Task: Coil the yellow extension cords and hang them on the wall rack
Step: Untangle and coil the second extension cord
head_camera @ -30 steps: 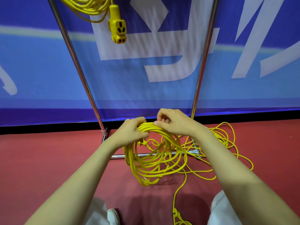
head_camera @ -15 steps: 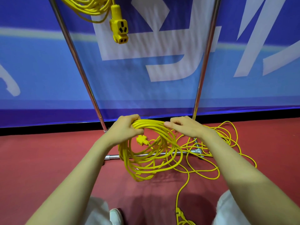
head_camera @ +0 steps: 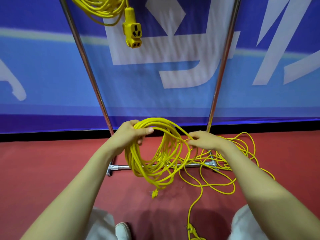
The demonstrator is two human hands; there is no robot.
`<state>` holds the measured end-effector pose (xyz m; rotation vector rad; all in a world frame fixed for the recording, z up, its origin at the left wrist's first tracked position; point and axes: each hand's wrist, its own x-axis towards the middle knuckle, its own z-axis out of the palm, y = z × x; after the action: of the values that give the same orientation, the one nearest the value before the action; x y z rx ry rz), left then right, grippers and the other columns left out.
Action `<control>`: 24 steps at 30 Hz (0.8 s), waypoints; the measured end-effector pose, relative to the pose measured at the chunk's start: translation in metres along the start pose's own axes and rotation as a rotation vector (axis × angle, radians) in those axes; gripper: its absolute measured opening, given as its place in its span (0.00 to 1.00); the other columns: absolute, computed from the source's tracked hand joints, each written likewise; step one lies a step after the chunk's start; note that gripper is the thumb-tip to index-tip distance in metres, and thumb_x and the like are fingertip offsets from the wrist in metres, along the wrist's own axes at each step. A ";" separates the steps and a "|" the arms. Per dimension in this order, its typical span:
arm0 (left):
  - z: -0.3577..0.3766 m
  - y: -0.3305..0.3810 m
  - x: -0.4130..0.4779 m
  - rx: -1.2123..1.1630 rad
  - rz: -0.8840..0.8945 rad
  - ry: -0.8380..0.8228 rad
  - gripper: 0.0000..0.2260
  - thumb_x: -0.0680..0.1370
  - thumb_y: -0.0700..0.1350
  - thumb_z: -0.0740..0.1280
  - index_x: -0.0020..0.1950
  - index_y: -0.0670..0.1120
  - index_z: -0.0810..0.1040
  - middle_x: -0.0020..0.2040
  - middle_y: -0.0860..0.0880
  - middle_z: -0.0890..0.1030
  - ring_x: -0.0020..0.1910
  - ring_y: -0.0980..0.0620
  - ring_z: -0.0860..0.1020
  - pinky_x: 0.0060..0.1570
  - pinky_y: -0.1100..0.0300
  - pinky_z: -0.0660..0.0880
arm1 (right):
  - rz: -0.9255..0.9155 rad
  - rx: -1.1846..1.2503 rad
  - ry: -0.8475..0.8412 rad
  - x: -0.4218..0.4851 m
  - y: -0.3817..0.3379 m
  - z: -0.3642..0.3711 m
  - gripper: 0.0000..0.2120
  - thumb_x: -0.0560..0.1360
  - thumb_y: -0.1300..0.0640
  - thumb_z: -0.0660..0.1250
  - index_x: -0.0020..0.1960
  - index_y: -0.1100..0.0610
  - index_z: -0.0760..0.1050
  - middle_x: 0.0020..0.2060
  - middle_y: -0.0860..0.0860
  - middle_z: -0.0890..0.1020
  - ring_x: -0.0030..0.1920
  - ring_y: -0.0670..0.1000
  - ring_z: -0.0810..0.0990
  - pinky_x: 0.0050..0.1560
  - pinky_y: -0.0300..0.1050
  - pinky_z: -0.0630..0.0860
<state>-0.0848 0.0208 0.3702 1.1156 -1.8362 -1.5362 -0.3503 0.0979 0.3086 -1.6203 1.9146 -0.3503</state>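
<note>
Left hand [head_camera: 128,135] held the top of the yellow cord coil [head_camera: 135,158], grip clamped round the bundled loops; the coil hung in front of the metal rack [head_camera: 90,71] base bar, over the red floor [head_camera: 43,170]. Right hand [head_camera: 206,142] grip pinched one strand just beside the coil. Loose cord [head_camera: 223,159] lay tangled on the floor to the right. Plug [head_camera: 155,194] sat below the coil. Hung coil [head_camera: 103,7] with socket [head_camera: 132,34] was up on the rack.

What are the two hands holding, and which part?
The left hand grips the coiled yellow cord at the top of its loops. The right hand pinches one strand beside it.
</note>
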 end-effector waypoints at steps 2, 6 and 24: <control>-0.003 0.001 0.003 -0.121 -0.033 0.069 0.09 0.73 0.42 0.73 0.41 0.44 0.72 0.28 0.50 0.69 0.22 0.55 0.66 0.26 0.64 0.67 | -0.019 0.012 -0.010 0.000 0.004 0.001 0.10 0.78 0.53 0.62 0.38 0.51 0.68 0.33 0.43 0.75 0.35 0.45 0.73 0.36 0.38 0.67; -0.003 -0.007 0.009 -0.315 -0.186 0.187 0.08 0.74 0.43 0.73 0.41 0.44 0.74 0.26 0.51 0.68 0.20 0.57 0.65 0.24 0.65 0.68 | -0.024 0.098 0.137 0.003 0.001 0.002 0.08 0.79 0.52 0.62 0.43 0.52 0.70 0.34 0.46 0.81 0.34 0.46 0.76 0.38 0.43 0.71; 0.050 -0.037 0.014 -0.367 -0.235 0.065 0.14 0.71 0.29 0.71 0.52 0.44 0.78 0.42 0.49 0.81 0.22 0.61 0.72 0.25 0.67 0.68 | -0.008 1.217 0.302 0.021 -0.084 0.008 0.08 0.81 0.58 0.59 0.45 0.60 0.70 0.37 0.57 0.77 0.32 0.49 0.82 0.36 0.44 0.81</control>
<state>-0.1217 0.0359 0.3204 1.2136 -1.3437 -1.8527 -0.2797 0.0606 0.3437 -0.7483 1.3346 -1.4709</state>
